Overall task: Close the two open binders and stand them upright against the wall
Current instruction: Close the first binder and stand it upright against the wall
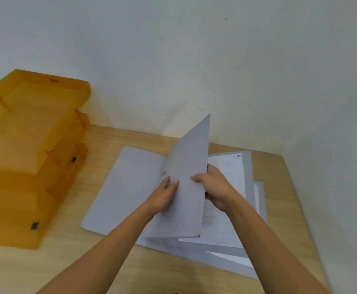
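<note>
On the wooden bench (113, 262), just in front of the wall (173, 49), we are looking down through the head camera at two grey binders lying overlapped. We are raising the upper binder's cover (186, 183) nearly upright: our left hand (164, 194) is pressing flat-fingered on its outer face, our right hand (214, 187) is pinching its free edge. The lower binder (122, 187) is lying open beneath. The board seems stiff, light and smooth, so we are judging the edge and spine the safest holds; loose pages (217, 228) may slip. An orange tray stack (29, 145) is sitting well to the left.
</note>
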